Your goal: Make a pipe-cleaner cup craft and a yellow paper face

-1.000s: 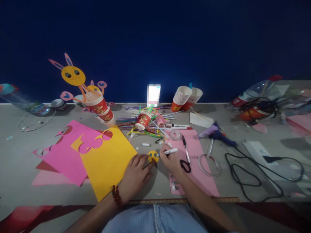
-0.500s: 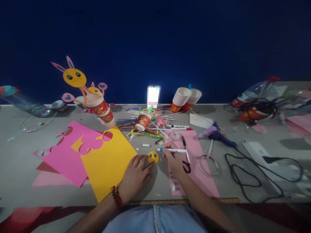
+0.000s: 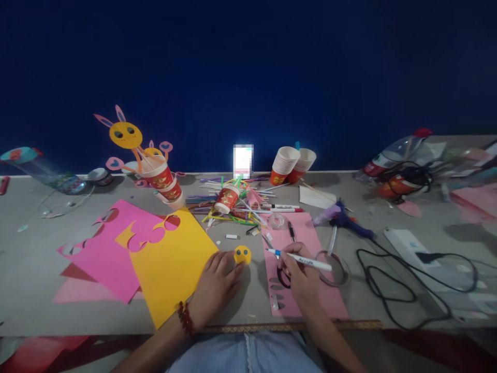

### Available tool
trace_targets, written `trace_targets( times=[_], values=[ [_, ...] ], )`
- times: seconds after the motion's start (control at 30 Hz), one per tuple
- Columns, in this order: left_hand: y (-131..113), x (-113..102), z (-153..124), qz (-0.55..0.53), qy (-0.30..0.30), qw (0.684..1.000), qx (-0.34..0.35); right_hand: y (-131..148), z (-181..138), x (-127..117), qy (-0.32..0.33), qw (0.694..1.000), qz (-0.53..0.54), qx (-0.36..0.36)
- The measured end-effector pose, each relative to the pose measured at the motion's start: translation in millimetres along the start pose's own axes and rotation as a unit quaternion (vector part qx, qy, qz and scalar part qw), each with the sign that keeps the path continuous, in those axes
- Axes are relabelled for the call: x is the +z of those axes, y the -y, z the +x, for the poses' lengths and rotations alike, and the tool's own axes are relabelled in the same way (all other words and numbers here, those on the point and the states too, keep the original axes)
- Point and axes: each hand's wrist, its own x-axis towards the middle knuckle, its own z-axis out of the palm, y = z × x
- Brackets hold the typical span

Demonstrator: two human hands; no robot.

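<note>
A small yellow paper disc (image 3: pixel 243 254) with two dark blue-grey eye spots lies on the grey table. My left hand (image 3: pixel 219 277) lies palm down with fingers stretched out, its fingertips at the disc's lower edge. A white acrylic marker (image 3: pixel 310 260) with a blue tip is gripped in my right hand (image 3: pixel 298 269), above the pink paper sheet (image 3: pixel 306 303). The uncapped blue tip points left, apart from the disc. A white marker cap (image 3: pixel 232 237) lies behind the disc. Beside my left wrist is a yellow paper sheet (image 3: pixel 171 274) with round cutouts.
Bright pink paper (image 3: pixel 104 259) lies left. Decorated paper cups with a bunny face (image 3: pixel 126 135) stand behind it. Pipe cleaners surround a tipped red cup (image 3: pixel 227 199). Right are stacked cups (image 3: pixel 285 165), a blue glue gun (image 3: pixel 349 221), its looping black cord (image 3: pixel 388 254) and a power strip (image 3: pixel 411 259).
My right hand has moved right and toward me with the marker, taking its tip away from the yellow disc. My left hand stays at the disc. The view has shifted slightly.
</note>
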Motion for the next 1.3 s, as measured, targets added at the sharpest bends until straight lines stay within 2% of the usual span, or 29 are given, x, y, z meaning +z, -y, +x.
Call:
trace_targets(
  times=[0.13, 0.23, 0.3, 0.4, 0.5, 0.63, 0.8, 1.0, 1.17, 1.3],
  values=[
    [0, -1, -3, -0.005, -0.028, 1.000, 0.004, -4, -15, -5, -0.004, 1.000, 0.009, 0.016],
    [3, -16, -2, -0.029, -0.049, 0.998, 0.012, -5, -19, -5, -0.015, 1.000, -0.006, 0.013],
    [8, -29, 5, -0.042, -0.044, 0.998, 0.014, -4, -21, -4, -0.011, 1.000, -0.002, 0.015],
    [21, -40, 29, 0.007, -0.027, 1.000, -0.008, -4, -22, -1, 0.015, 0.999, 0.016, 0.028],
    [34, -33, 57, 0.066, 0.002, 0.997, -0.031, -6, -23, 3, 0.051, 0.997, 0.036, 0.044],
    [42, -22, 76, 0.066, -0.010, 0.998, -0.021, -10, -23, 4, 0.062, 0.994, 0.069, 0.055],
    [24, -34, 62, 0.031, -0.043, 0.998, -0.018, -8, -24, 4, 0.050, 0.992, 0.100, 0.061],
    [-4, -51, 43, -0.084, -0.069, 0.994, 0.005, 6, -32, 9, 0.065, 0.988, 0.127, 0.053],
    [-13, -54, 36, -0.073, -0.072, 0.994, 0.025, 8, -38, 6, 0.081, 0.990, 0.106, 0.043],
    [-21, -55, 29, -0.084, -0.050, 0.994, 0.043, 2, -46, 4, 0.093, 0.990, 0.091, 0.049]
  ],
)
